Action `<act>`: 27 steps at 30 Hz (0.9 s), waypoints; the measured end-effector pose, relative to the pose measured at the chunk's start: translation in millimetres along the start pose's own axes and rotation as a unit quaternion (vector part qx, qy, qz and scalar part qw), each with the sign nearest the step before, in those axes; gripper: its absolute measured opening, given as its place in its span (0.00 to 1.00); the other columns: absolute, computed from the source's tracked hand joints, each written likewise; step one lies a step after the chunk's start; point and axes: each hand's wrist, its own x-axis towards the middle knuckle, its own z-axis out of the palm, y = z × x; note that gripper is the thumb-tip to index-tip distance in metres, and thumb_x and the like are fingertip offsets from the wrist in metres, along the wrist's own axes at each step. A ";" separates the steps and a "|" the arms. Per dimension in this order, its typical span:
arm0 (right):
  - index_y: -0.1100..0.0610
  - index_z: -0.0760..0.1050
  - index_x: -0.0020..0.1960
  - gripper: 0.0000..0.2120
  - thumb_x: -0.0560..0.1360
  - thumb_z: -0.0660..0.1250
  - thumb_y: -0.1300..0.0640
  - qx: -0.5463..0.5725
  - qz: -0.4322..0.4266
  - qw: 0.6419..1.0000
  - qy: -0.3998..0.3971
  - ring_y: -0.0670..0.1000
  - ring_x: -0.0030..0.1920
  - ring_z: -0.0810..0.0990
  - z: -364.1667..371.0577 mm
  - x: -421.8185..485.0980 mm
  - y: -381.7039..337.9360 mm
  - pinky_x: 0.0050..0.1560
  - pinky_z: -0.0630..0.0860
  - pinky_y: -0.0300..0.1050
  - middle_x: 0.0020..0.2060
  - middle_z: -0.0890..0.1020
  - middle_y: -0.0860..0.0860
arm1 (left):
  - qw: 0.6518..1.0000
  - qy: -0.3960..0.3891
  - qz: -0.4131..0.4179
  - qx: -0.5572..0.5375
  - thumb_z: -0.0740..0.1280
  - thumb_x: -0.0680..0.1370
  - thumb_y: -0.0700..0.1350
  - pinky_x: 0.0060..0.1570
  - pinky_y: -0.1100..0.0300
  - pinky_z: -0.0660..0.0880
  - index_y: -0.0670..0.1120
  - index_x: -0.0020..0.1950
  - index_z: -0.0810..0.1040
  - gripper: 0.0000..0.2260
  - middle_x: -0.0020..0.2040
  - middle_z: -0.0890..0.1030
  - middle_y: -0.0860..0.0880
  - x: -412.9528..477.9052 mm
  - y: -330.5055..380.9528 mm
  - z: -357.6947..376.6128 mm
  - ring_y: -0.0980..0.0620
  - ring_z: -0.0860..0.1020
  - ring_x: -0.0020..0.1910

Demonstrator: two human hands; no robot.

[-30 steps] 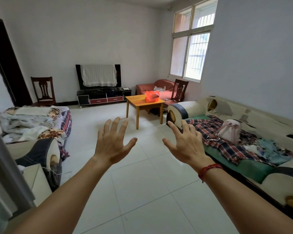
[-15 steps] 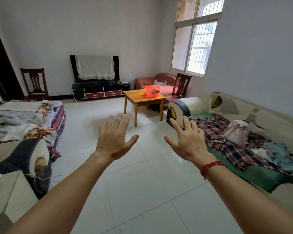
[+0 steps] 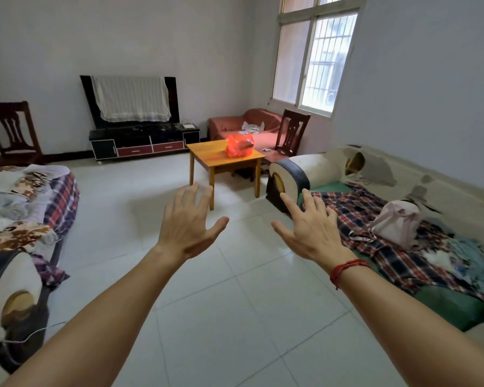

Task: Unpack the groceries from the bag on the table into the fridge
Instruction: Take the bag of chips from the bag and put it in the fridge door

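Note:
A red plastic bag [image 3: 238,145] sits on a small orange wooden table [image 3: 207,156] across the room, ahead of me. My left hand [image 3: 189,223] and my right hand [image 3: 309,229] are stretched out in front of me with fingers spread, holding nothing. Both hands are well short of the table, over the white tiled floor. The right wrist wears a red string bracelet. No fridge is in view.
A sofa [image 3: 403,219] with plaid cloth and a pink backpack [image 3: 397,224] lines the right wall. Another sofa [image 3: 20,219] piled with blankets stands at the left. A TV stand [image 3: 144,142], two dark wooden chairs and a red couch [image 3: 246,127] lie beyond.
The view has advanced toward the table and turned a little left; the bag and table look larger and nearer. Both hands stay spread and empty.

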 end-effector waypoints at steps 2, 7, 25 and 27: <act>0.41 0.51 0.81 0.34 0.79 0.54 0.32 -0.001 -0.001 1.000 -0.002 0.62 0.78 0.56 12.8 28.8 3.5 0.74 0.58 0.66 0.80 0.55 0.59 | 1.000 -0.002 0.002 -0.002 0.54 0.74 0.67 0.60 0.42 0.72 0.48 0.71 0.66 0.32 0.71 0.69 0.42 22.3 -7.9 17.7 0.39 0.68 0.69; 0.42 0.52 0.81 0.34 0.79 0.52 0.32 -0.007 -0.016 1.000 0.002 0.62 0.77 0.57 46.9 109.3 20.2 0.74 0.59 0.66 0.79 0.56 0.59 | 1.000 -0.008 0.002 0.008 0.54 0.74 0.67 0.59 0.43 0.72 0.48 0.71 0.67 0.32 0.71 0.70 0.42 84.5 -23.7 66.4 0.40 0.68 0.69; 0.42 0.53 0.80 0.33 0.79 0.52 0.32 -0.007 -0.042 0.999 -0.012 0.59 0.74 0.62 150.7 438.2 109.4 0.69 0.64 0.60 0.78 0.59 0.57 | 0.999 -0.043 -0.025 0.014 0.52 0.75 0.68 0.65 0.44 0.69 0.47 0.75 0.65 0.36 0.74 0.67 0.43 387.9 -50.3 237.2 0.40 0.66 0.72; 0.42 0.53 0.80 0.33 0.79 0.52 0.32 -0.006 -0.039 0.999 -0.018 0.60 0.74 0.61 161.8 466.5 115.2 0.70 0.63 0.61 0.78 0.59 0.57 | 0.999 -0.046 -0.022 0.008 0.52 0.75 0.68 0.64 0.43 0.70 0.46 0.75 0.66 0.36 0.74 0.68 0.43 413.0 -55.4 254.2 0.39 0.66 0.71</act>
